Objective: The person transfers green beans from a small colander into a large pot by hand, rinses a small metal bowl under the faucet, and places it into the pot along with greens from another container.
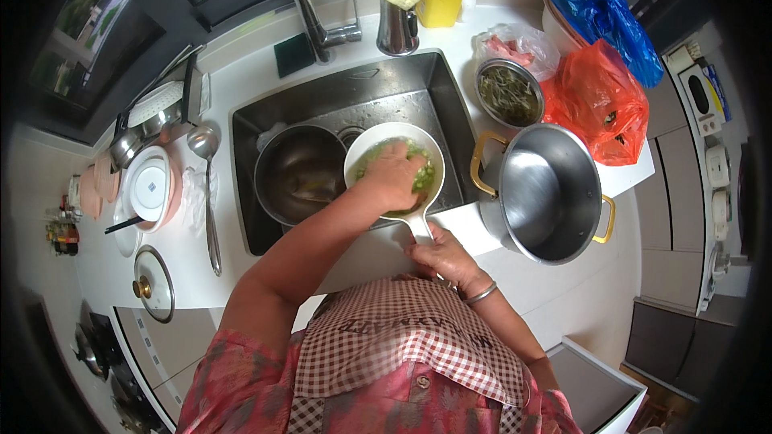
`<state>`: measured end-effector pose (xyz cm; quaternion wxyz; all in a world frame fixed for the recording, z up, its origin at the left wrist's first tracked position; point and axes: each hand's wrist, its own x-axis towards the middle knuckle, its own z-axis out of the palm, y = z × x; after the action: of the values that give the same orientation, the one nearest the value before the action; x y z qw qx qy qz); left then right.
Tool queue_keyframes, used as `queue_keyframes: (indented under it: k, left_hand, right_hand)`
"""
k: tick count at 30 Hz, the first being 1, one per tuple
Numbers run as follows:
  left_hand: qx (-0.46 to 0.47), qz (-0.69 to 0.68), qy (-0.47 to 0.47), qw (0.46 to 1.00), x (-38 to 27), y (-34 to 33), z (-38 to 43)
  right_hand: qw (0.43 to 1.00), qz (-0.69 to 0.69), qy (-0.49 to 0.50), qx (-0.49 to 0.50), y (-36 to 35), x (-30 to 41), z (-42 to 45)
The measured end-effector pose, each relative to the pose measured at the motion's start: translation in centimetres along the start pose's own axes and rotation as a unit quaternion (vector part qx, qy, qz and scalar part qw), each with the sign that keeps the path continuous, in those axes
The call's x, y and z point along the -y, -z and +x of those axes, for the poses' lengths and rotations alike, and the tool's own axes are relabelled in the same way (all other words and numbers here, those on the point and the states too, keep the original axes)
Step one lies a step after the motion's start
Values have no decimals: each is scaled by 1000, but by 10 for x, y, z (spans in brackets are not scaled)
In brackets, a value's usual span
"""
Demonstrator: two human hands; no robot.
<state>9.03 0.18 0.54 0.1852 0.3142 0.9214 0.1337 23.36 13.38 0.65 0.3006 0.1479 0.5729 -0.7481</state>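
A white long-handled pan or ladle point(395, 125) is held over the front of the dark sink point(449, 81), with small chopped green pieces point(425, 176) in it. My left hand point(395, 175) is palm down in the pan among the green pieces; its fingertips are partly hidden. My right hand point(446, 256), with a bangle at the wrist, grips the pan's handle point(421, 232) near the counter's front edge. Left of the pan, in the sink, sits a dark round pan point(289, 163) with what looks like liquid in it.
A large steel pot point(549, 193) with gold handles stands at the right. Behind it are a steel bowl of dark strands point(509, 93) and a red plastic bag point(597, 102). A ladle point(209, 193), stacked bowls point(148, 187) and a glass lid point(154, 283) lie left. The faucet point(313, 18) rises behind.
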Motion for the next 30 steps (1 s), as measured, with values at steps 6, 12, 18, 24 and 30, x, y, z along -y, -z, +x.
queue_keyframes:
  k: [6,12,18,24,30]
  left_hand:
    - [80,-144,-42,985,4,-33,12]
    - [111,-28,31,993,-10,7,6]
    - [-105,107,-22,988,6,-5,-1]
    - [110,5,120,987,-1,1,-5]
    - [108,-116,5,987,8,-20,-1]
  right_hand:
    - [999,0,-26,22,8,-2,-2]
    - [1000,15,6,10,2,-1,-1]
    - [1000,18,-11,2,4,-2,-1]
    - [1000,5,5,-5,2,-1,-5]
    - [1000,25,-1,1,0,2,-6]
